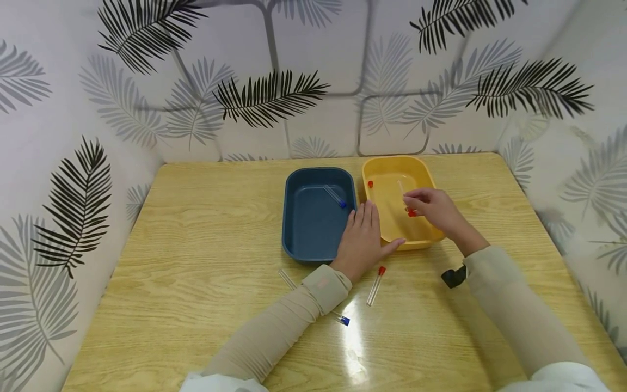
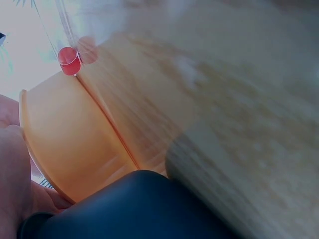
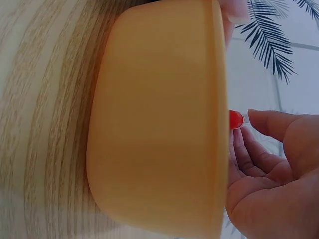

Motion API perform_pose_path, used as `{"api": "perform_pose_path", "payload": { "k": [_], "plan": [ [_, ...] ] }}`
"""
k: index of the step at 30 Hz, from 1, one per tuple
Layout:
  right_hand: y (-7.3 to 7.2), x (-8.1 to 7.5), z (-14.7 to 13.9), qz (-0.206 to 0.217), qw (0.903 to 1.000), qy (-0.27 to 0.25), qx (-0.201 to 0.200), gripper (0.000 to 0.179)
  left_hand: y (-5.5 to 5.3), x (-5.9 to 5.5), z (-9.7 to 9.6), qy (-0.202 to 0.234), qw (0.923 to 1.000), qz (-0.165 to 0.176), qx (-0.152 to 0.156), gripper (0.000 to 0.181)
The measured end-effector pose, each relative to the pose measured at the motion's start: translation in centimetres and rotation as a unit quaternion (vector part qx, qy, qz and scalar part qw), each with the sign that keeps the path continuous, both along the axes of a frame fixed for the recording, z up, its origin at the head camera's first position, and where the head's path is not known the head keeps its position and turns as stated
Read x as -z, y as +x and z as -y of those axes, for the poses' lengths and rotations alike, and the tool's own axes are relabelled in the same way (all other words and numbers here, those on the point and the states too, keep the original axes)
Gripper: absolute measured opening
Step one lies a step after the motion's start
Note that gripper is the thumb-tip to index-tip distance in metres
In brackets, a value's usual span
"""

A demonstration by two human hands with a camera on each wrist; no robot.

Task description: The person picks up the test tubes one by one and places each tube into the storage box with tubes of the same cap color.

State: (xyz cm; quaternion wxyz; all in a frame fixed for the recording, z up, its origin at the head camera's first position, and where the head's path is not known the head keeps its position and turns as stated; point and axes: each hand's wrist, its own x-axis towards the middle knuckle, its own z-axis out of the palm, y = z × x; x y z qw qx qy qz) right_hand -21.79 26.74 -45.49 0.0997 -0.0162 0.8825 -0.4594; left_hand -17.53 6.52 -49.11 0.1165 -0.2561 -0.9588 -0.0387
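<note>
Sleeves [image 1: 281,326] cross the lower frame; centre-right, the right hand [image 1: 433,209] pinches a red-capped tube [image 3: 236,119] over the yellow tray [image 1: 392,231], left hand [image 1: 360,239] straight-fingered alongside. Blue tray [image 1: 313,228] holds one blue-capped tube [image 1: 335,196]; two tubes [image 1: 375,288] remain outside, lower centre.

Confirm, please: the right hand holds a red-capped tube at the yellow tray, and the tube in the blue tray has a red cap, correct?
Not entirely: in the head view, the tube in the blue tray has a blue cap. The right hand does hold a red-capped tube.
</note>
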Motion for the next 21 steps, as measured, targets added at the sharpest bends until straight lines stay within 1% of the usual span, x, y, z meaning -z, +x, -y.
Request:
{"api": "perform_pose_path", "payload": {
  "k": [4, 9, 15, 21],
  "plan": [
    [-0.6, 0.7, 0.3, 0.023, 0.9996, -0.015, 0.009, 0.045, 0.0, 0.1, 0.0, -0.001, 1.0000, 0.000, 0.000, 0.097],
    [-1.2, 1.6, 0.4, 0.054, 0.9982, -0.023, 0.013, 0.044, 0.0, 0.1, 0.0, -0.005, 0.9999, 0.010, -0.001, 0.097],
    [-1.7, 2.7, 0.4, 0.056, 0.9983, -0.004, 0.018, 0.041, 0.0, 0.1, -0.1, -0.006, 0.9998, 0.021, -0.001, 0.097],
    [-2.2, 3.3, 0.6, 0.074, 0.9966, 0.006, 0.035, 0.039, 0.0, 0.0, -0.1, -0.008, 0.9997, 0.024, -0.003, 0.097]
  ]
}}
